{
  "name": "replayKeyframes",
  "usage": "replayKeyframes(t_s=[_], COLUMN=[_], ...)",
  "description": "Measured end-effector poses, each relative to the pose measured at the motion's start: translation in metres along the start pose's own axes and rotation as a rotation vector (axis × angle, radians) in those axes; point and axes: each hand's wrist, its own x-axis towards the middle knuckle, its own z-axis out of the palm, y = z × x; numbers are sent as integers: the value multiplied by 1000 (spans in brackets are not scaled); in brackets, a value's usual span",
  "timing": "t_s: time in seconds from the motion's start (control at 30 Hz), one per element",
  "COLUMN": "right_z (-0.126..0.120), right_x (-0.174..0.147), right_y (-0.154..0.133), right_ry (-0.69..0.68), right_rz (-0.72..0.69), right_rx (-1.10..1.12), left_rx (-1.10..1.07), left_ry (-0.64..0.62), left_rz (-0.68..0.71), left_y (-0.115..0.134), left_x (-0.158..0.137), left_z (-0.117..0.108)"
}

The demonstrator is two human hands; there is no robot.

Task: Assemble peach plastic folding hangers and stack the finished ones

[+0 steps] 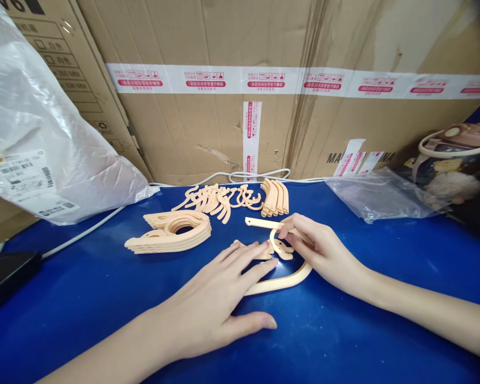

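A cream plastic hanger (292,278) lies on the blue tabletop between my hands, its curved lower edge toward me. My left hand (224,293) rests flat over its left part, fingers stretched and thumb apart, covering some of it. Over the hanger's right side, my right hand (312,242) has its fingers bent and closed on the hanger's upper right part. Out from those fingers to the left runs a strip (260,222) with a small hole at its end. A curved hook (276,242) shows just below the strip. How the pieces join is partly hidden by my fingers.
Folded hangers (168,245) are stacked at left. Behind them are loose hooks (210,200) and a row of curved arm pieces (275,197). Cardboard boxes (200,128) stand at the back, with a cable, white parcel bag (44,122), clear bag (368,200) and dark device (12,272) around.
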Motion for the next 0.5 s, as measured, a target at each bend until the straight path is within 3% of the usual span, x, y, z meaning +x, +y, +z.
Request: replayKeyframes(t_s=[0.13, 0.33, 0.5], right_z=[1, 2, 0], right_x=[0, 1, 2], right_y=[5, 11, 14], right_ry=[22, 11, -46], right_rz=[41, 70, 44], right_rx=[-86, -282, -332], left_rx=[86, 321, 452], left_ry=[25, 173, 173], left_rz=[-41, -134, -173], left_y=[1, 5, 4], left_x=[-1, 0, 1], left_z=[-1, -5, -7])
